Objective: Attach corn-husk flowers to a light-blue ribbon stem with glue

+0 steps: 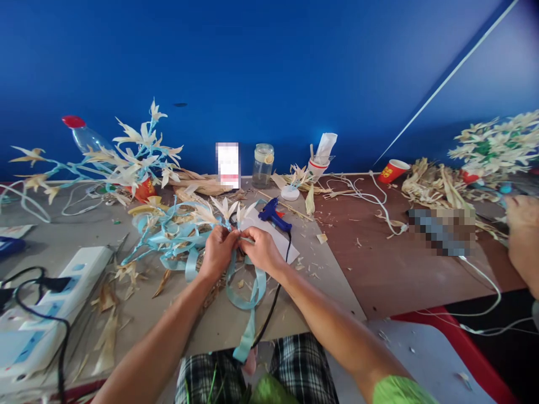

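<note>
My left hand (218, 251) and my right hand (261, 248) meet over the table, both closed on a thin stem wrapped in light blue ribbon (248, 294). The ribbon loops below my hands and trails off the table's front edge. The stem belongs to a branch of pale straw flowers (210, 213) lying just behind my left hand. A blue glue gun (273, 214) rests on a white sheet right behind my right hand, and its black cord runs under my right wrist.
A finished flower branch (135, 148) stands at the back left by a red-capped bottle (82, 134). A white power strip (46, 306) lies at left. A glass jar (263, 165), red cups (392, 170), straw piles and another person's hand (524, 235) sit at right.
</note>
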The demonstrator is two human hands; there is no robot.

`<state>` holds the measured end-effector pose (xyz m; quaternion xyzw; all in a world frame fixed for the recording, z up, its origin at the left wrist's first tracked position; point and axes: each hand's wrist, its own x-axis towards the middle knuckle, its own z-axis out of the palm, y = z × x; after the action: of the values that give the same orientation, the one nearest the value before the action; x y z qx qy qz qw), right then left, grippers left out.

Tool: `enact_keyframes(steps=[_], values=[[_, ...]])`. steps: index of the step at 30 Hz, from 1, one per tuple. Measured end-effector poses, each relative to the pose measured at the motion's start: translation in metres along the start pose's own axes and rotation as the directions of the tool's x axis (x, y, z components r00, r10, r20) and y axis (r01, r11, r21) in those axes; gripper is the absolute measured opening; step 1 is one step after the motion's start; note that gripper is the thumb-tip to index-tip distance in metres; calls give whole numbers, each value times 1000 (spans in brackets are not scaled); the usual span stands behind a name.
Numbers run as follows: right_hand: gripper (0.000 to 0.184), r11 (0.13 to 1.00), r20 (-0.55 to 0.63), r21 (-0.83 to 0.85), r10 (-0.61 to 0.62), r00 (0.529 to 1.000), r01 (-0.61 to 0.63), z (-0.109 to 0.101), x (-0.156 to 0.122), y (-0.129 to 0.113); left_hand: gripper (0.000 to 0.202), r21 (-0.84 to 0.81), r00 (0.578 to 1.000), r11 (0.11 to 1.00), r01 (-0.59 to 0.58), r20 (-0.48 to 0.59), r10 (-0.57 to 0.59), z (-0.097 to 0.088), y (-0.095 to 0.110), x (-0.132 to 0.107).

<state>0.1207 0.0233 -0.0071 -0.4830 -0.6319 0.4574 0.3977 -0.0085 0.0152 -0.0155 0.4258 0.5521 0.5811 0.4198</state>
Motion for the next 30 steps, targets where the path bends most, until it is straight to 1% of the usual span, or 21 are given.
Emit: enact_keyframes(steps=[1,3,4,5,7,9,10,11,12,14,16,18,19,21,23,25,27,30], values=[[4,998,-7,-55,-34,999,34,0,-2,-1,17,23,1000,1000,2,-18,-2,1,1,0],[7,991,10,-110,-79,997,80,-1,-5,-3,20,21,999,999,33,-29,-32,3,1,-1],[8,989,23,-118,-90,996,92,-1,-5,-3,22,-15,998,998,57,-17,-57,4,1,-1],[9,989,30,-113,-91,995,94,-2,-4,-3,24,-83,997,993,80,9,-80,5,1,-2],[10,995,30,-54,-79,996,81,-4,-2,-3,25,-299,989,945,132,101,-106,7,3,-3],[8,995,23,86,-50,999,47,-6,1,-4,25,-522,967,826,214,231,-105,7,6,-4],[6,983,29,181,-20,999,15,-7,3,-4,26,-583,945,764,276,308,-106,6,7,-5],[7,959,46,280,18,999,-30,-8,4,-4,28,-609,918,717,338,381,-109,4,8,-5],[9,924,79,372,61,995,-87,-9,5,-4,30,-611,891,689,390,438,-115,2,8,-5],[14,840,177,501,137,975,-209,-9,6,-3,30,-585,853,673,452,504,-135,-1,6,-4],[19,778,266,557,166,949,-292,-8,7,-2,25,-553,841,685,474,514,-167,-3,4,-3],[21,761,295,562,182,938,-324,-5,7,0,19,-529,848,705,472,490,-199,-3,0,-2],[21,775,275,547,190,942,-316,-4,8,2,18,-523,857,715,464,470,-211,-2,-1,-1],[19,846,194,467,185,963,-257,0,9,7,18,-523,884,738,427,412,-221,1,-4,-1],[14,935,95,318,137,986,-160,2,10,11,20,-523,912,761,384,342,-225,4,-6,-1],[8,988,33,139,67,997,-71,3,10,13,23,-496,927,792,356,291,-235,6,-8,0],[6,1000,5,-2,15,1000,-15,3,8,13,24,-460,931,817,348,274,-242,6,-10,0],[11,989,-2,-137,-49,999,48,1,4,8,23,-444,926,823,354,289,-243,6,-9,0]])
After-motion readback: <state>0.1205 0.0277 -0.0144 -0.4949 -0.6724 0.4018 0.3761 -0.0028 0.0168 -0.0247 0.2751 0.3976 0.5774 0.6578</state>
